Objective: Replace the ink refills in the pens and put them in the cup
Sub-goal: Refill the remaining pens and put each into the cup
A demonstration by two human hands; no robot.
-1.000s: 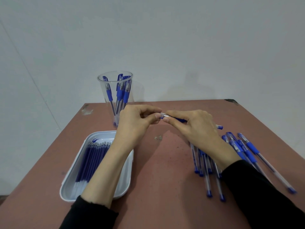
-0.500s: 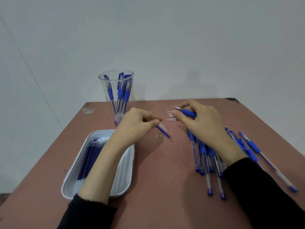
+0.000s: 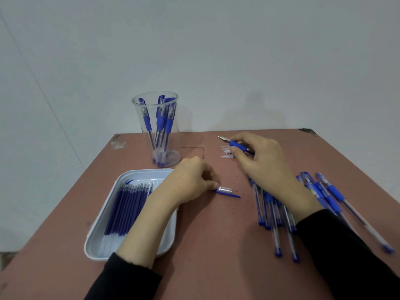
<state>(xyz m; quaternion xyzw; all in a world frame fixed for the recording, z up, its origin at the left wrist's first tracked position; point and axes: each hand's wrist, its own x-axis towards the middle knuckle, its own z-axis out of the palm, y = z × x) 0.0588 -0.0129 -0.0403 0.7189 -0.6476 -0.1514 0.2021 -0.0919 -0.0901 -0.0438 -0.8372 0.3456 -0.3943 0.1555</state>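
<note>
The right hand (image 3: 266, 167) has its fingers curled round the blue grip of a pen (image 3: 237, 145), held just above the table (image 3: 216, 245) to the right of the cup (image 3: 153, 111). The pen's long axis runs level with the table, its bare metal tip pointing toward the cup and its barrel hidden under the palm. The left hand (image 3: 190, 182) sits in front of the cup, thumb and forefinger pinching one end of the cap (image 3: 226, 190), which lies at table level. The refills (image 3: 125, 206) lie in a tray (image 3: 108, 247) in front of the cup, under the left wrist, their long axes running toward the cup. The left hand is therefore much the nearer one for fetching a refill, once it lets go of the cap. Loose pens (image 3: 272, 215) lie further right of the cup, partly under the right forearm.
</note>
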